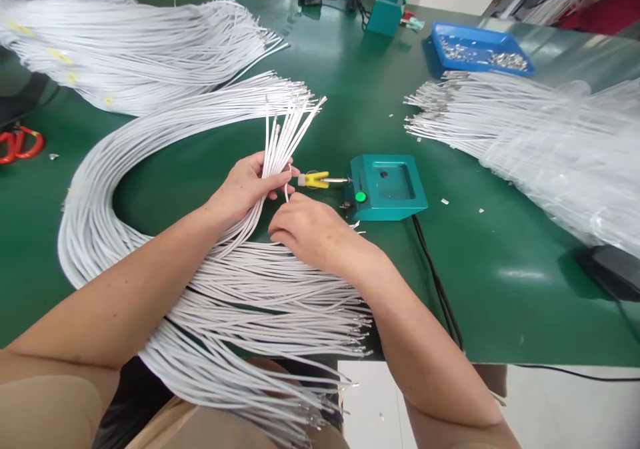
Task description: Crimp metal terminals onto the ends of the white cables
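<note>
Forearms point(435, 349) frame white wires point(240, 296) fanned across the surface point(525, 316), some overhanging its edge. I see the left hand point(245, 186) pinching a bundle point(285, 149) beside the teal device point(390, 199); whether the right hand point(315, 232) grips a strand point(287, 194), I cannot tell. Overhanging ends point(315, 419) could snag, dragging others off.

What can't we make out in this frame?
All in the head view:
- Right hand: whether it grips a wire; its own back hides the pinch.
- Metal bits in the blue tray: shape and count; too small.
- Red-handled scissors: the rest is cut off by the left edge.
- Right-hand wire bundle: far ends cut off by the right edge.
</note>
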`<state>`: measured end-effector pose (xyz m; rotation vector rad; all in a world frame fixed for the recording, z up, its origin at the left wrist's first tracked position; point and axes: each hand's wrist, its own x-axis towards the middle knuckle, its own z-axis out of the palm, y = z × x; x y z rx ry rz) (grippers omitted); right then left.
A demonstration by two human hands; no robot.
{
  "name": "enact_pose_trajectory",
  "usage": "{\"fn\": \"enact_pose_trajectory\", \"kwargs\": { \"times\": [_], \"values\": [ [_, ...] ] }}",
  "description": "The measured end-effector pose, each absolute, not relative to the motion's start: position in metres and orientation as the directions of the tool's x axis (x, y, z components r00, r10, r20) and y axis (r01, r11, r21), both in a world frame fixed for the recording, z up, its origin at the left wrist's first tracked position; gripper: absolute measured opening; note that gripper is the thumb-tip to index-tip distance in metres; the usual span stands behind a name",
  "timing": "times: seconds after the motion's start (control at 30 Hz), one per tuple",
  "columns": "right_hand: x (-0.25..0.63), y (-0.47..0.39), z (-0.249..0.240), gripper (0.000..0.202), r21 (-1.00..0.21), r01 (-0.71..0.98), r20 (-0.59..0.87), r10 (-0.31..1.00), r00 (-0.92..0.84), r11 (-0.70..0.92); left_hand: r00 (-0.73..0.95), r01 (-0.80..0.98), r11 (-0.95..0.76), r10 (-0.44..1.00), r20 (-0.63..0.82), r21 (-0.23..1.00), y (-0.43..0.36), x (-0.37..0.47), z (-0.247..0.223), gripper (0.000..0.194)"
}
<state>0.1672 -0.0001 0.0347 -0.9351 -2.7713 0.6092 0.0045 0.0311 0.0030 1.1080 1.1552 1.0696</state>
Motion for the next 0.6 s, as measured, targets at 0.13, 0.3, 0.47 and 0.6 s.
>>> {"fn": "enact_pose_trajectory", "kwargs": {
  "times": [0.13, 0.3, 0.47, 0.6],
  "values": [
    [0.159, -0.005, 0.028, 0.023, -0.284, 0.587, -0.131, 0.576, -0.807, 0.758, 0.062, -0.080, 0.187, 0.981, -0.182, 0.979, 0.033, 0.003, 0.003, 0.041],
    [0.156, -0.007, 0.034, 0.024, -0.229, 0.612, -0.258, 0.559, -0.788, 0.757, 0.080, -0.137, 0.316, 0.948, -0.307, 0.939, 0.037, 0.002, 0.007, 0.031],
    [0.150, -0.017, 0.034, 0.014, -0.186, 0.659, -0.243, 0.616, -0.749, 0.728, 0.063, -0.160, 0.368, 0.930, -0.363, 0.916, 0.037, 0.001, 0.009, 0.027],
    [0.146, -0.025, 0.034, 0.008, -0.160, 0.657, -0.207, 0.625, -0.752, 0.737, 0.047, -0.141, 0.339, 0.941, -0.335, 0.930, 0.036, -0.001, 0.009, 0.031]
  ]
}}
